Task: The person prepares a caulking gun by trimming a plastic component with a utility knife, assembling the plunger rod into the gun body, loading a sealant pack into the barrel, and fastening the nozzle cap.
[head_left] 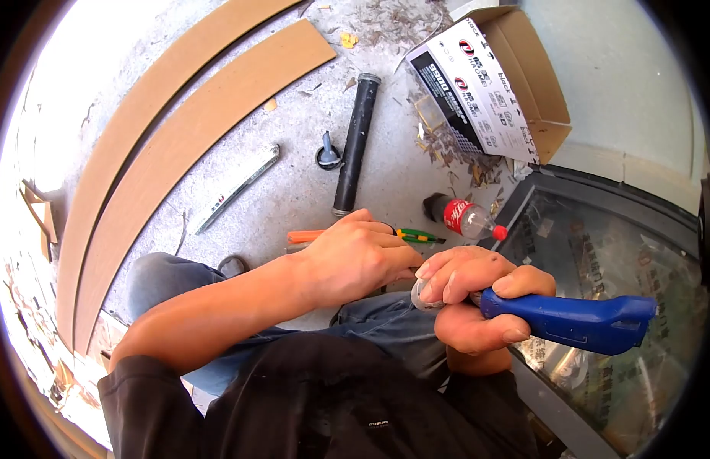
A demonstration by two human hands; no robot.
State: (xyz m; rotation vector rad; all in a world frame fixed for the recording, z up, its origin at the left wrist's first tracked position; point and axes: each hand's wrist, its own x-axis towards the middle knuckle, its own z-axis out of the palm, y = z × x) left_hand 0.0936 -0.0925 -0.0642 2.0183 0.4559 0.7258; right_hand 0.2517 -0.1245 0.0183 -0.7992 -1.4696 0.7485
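My right hand [481, 294] is closed round the metal neck of a tool with a blue handle [573, 317], which points to the right. A pale round piece [426, 296] shows at its fingertips. My left hand [359, 256] reaches in from the left with its fingers bent and its fingertips beside the right hand's. Whatever the left fingers pinch, if anything, is hidden. Just beyond the left hand lie an orange-handled tool [303, 236] and a green and yellow tool [417, 236] on the ground.
A black tube [357, 145], a small grey nozzle [328, 153], a silver sealant pack [238, 187] and a cola bottle [466, 218] lie ahead. Curved brown boards [209, 107] run along the left. An open carton [485, 92] and a framed glass panel [599, 268] are at the right.
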